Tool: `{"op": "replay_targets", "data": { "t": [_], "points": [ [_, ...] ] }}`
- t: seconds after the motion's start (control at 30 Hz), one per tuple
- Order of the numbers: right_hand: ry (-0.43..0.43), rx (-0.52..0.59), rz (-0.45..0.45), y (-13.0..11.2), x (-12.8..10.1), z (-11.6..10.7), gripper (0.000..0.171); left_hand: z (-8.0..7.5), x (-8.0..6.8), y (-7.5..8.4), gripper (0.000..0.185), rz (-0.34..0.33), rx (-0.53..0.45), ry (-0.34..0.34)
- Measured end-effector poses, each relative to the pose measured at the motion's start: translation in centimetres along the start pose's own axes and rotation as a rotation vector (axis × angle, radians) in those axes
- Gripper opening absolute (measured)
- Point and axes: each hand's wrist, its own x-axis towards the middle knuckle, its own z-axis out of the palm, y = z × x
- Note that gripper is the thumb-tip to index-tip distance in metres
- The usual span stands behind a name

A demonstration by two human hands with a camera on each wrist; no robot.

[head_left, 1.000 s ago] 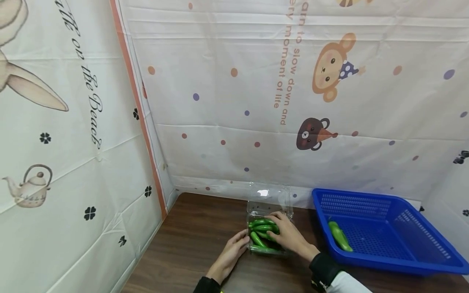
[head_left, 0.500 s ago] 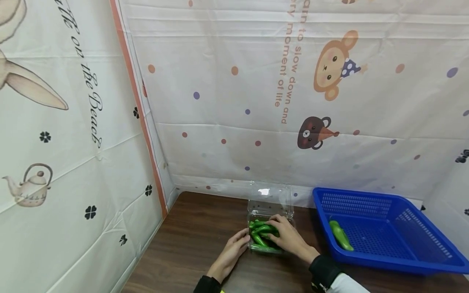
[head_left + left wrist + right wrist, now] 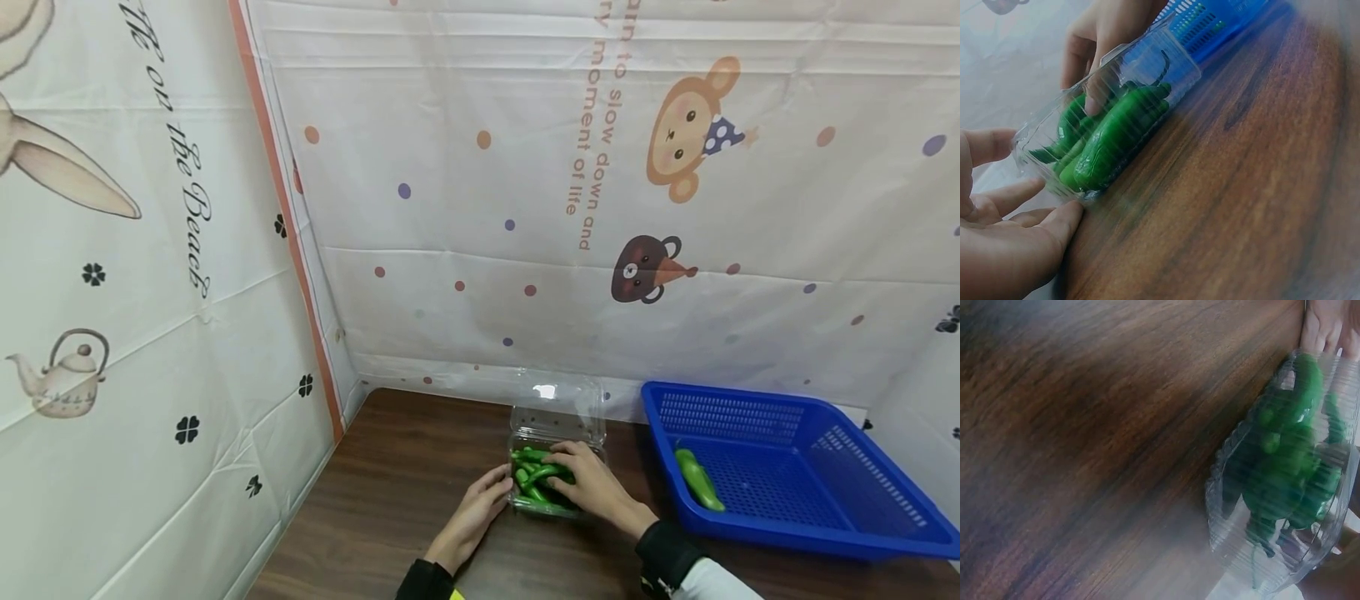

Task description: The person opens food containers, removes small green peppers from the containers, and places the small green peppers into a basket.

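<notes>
A clear plastic clamshell box (image 3: 558,510) stands on the table with its lid (image 3: 558,408) raised at the back. Several green peppers (image 3: 1124,131) lie inside it. My right hand (image 3: 591,483) reaches into the box from the right, fingers and thumb bent around a green pepper (image 3: 542,475) near the top of the pile; part of that pepper is hidden under the hand. At the left end of the box, my left hand (image 3: 468,515) rests its fairly straight fingertips against the outer wall, as the left wrist view also shows.
A blue plastic basket (image 3: 795,492) stands to the right on the dark wooden table (image 3: 405,467). One long green pepper (image 3: 697,479) lies in its left side. White printed cloth (image 3: 450,208) hangs behind and at the left.
The peppers in the box have shifted under my right hand, and the upper one has turned to lie more slantwise. My left hand stays at the box's end.
</notes>
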Motion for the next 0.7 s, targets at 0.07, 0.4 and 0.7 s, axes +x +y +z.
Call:
{"op": "replay_targets", "data": {
  "t": [0.07, 0.4, 0.7],
  "points": [
    [0.026, -0.001, -0.002, 0.0, 0.0, -0.1, 0.027, 0.0, 0.0, 0.0, 0.067, -0.002, 0.0, -0.001],
    [0.057, 0.034, 0.023, 0.3, -0.1, -0.6, 0.021, -0.1, 0.1, -0.2, 0.064, 0.006, -0.007, 0.006],
    [-0.004, 0.1, 0.027, 0.8, -0.1, -1.1, 0.024, -0.2, 0.1, -0.1, 0.064, -0.008, -0.001, 0.0]
  ]
}}
